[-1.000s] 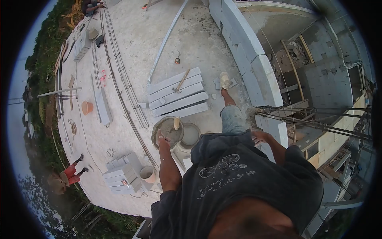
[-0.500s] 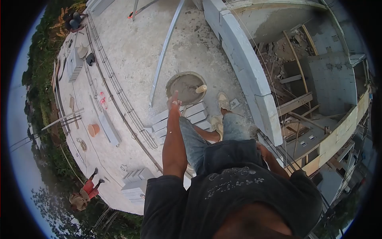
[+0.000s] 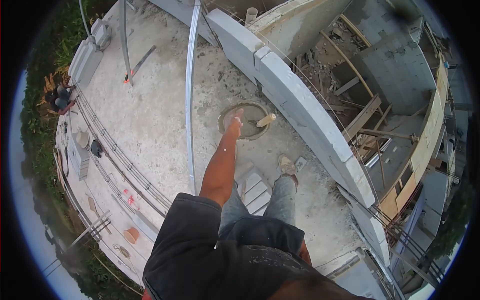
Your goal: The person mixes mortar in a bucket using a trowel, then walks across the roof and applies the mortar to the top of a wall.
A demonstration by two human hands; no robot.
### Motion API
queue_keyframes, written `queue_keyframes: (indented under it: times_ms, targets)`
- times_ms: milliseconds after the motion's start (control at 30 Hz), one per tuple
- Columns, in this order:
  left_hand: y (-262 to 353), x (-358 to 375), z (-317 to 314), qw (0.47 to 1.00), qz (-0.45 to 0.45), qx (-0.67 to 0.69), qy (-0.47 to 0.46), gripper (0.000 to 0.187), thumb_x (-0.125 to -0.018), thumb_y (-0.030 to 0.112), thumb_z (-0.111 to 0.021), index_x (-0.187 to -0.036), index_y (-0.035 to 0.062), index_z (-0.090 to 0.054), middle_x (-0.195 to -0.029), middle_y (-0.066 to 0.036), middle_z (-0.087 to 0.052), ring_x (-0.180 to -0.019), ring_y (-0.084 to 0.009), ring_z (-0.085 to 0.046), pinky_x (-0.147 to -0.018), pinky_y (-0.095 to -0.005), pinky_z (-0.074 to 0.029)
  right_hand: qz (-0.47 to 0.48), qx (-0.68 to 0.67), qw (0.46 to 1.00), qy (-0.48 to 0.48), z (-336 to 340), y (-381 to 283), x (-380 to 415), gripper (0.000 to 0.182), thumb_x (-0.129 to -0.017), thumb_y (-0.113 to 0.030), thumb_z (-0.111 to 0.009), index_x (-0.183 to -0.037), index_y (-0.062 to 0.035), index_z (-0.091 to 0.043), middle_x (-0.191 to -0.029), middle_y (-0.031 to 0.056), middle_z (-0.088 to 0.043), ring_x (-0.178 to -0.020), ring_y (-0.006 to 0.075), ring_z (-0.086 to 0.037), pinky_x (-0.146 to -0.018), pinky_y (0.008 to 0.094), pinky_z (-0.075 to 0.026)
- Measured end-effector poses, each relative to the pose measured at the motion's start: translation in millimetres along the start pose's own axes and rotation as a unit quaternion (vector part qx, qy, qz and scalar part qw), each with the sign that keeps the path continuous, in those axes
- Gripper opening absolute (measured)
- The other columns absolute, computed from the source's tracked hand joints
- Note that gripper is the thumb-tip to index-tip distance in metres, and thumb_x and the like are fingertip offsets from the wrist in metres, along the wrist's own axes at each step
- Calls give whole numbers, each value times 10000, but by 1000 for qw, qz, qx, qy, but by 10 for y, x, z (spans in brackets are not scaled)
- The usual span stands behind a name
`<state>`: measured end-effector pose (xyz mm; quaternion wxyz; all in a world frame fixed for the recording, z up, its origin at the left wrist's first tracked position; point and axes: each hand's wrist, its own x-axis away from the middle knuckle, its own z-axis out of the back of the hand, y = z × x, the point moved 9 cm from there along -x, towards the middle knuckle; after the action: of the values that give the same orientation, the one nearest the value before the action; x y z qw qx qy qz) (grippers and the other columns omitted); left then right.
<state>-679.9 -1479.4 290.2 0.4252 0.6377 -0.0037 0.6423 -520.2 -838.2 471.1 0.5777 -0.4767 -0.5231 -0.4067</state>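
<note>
My left hand [image 3: 237, 120] reaches forward over the near left part of a round tub [image 3: 223, 131] of wet grey mortar [image 3: 245, 131]. Its fingers look stretched out, and nothing shows in them. A pale, thick handle [image 3: 266, 120] sticks out over the tub's right side; the tool's other end is sunk in the mortar. My right hand is hidden behind my body, with only a bit of the right forearm [image 3: 304, 253] showing by my hip. Grey blocks [image 3: 256, 191] lie on the slab between my legs.
A low wall of light blocks [image 3: 300, 100] curves along my right, with a drop and timber beyond. A long metal straightedge [image 3: 190, 95] stands to my left. Rebar cages [image 3: 120, 159] and an orange bucket [image 3: 131, 235] lie farther left. A person [image 3: 61, 98] crouches at the far left edge.
My left arm has stretched farther out, bringing the hand over the tub. My view has turned and moved, and my right hand has gone out of sight.
</note>
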Motion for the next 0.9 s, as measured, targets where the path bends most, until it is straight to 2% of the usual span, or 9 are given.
queue_keyframes:
  times_ms: [100,300,400,433,533,700,767,833,900]
  targets:
    - [-684,-598,195,999,3,-24,34,675,-768,488,-751,-1253,57,-562,-766,-17,-541,-665,-152,-534,-649,-328,-469,12,73,995,68,-335,333,47,511,-948,-306,-527,-1374,-46,-422,-1282,151,-566,-1022,267,-623,-889,408,-497]
    - [-563,-1375,-71,999,29,-28,10,703,-740,421,-798,-1288,45,-568,-918,-25,-636,-782,-149,-525,-726,-331,-437,-57,82,990,104,-650,618,303,549,-949,-311,-529,-1408,-54,-373,-1305,152,-549,-1032,271,-618,-893,414,-493]
    - [-743,-1664,11,999,22,22,-30,747,-737,471,-767,-1295,45,-511,-1030,-91,-570,-1011,-230,-549,-965,-597,-343,-93,78,986,113,-659,630,380,570,-949,-314,-531,-1425,-58,-349,-1316,152,-541,-1037,273,-616,-894,417,-491]
    - [-724,-1762,74,1000,-5,9,-30,491,-776,411,-749,-1088,64,-595,-912,-58,-568,-899,-200,-569,-936,-514,-396,-101,82,985,112,-653,587,376,577,-949,-314,-531,-1430,-59,-341,-1320,152,-538,-1038,274,-615,-895,419,-490]
    - [-1187,-2381,337,994,-2,109,8,385,-826,346,-740,-1055,47,-657,-868,21,-609,-728,-144,-507,-718,-303,-446,-109,96,984,101,-607,388,404,598,-950,-317,-532,-1447,-63,-316,-1331,153,-529,-1043,276,-613,-896,422,-489]
    - [-1552,-3048,1469,989,-88,85,86,394,-906,224,-614,-1249,39,-557,-970,-55,-603,-799,-165,-555,-791,-333,-463,-70,123,984,105,-433,-321,341,636,-950,-321,-534,-1475,-70,-276,-1350,153,-515,-1052,279,-610,-899,427,-486]
    - [-1895,-2571,2010,969,22,102,223,459,-925,204,-580,-1342,76,-437,-980,-70,-579,-826,-149,-532,-766,-324,-462,-64,152,971,171,-579,-898,53,743,-955,-328,-538,-1524,-110,-113,-1408,149,-455,-1103,280,-579,-926,434,-460]
    - [-1892,-1606,2186,976,114,-1,186,626,-933,202,-607,-1454,131,-268,-1152,-130,-536,-912,-166,-509,-826,-335,-456,26,130,979,157,-987,-1407,-217,692,-958,-325,-562,-1511,-149,-184,-1410,112,-469,-1145,261,-550,-958,438,-437]
    - [-2479,-893,2412,966,74,-198,149,688,-904,236,-692,-1456,128,-298,-1250,-187,-485,-983,-219,-536,-782,-294,-480,67,240,961,119,-1478,-1744,-348,468,-963,-324,-559,-1347,-74,-463,-1375,118,-494,-1149,247,-536,-983,434,-410]
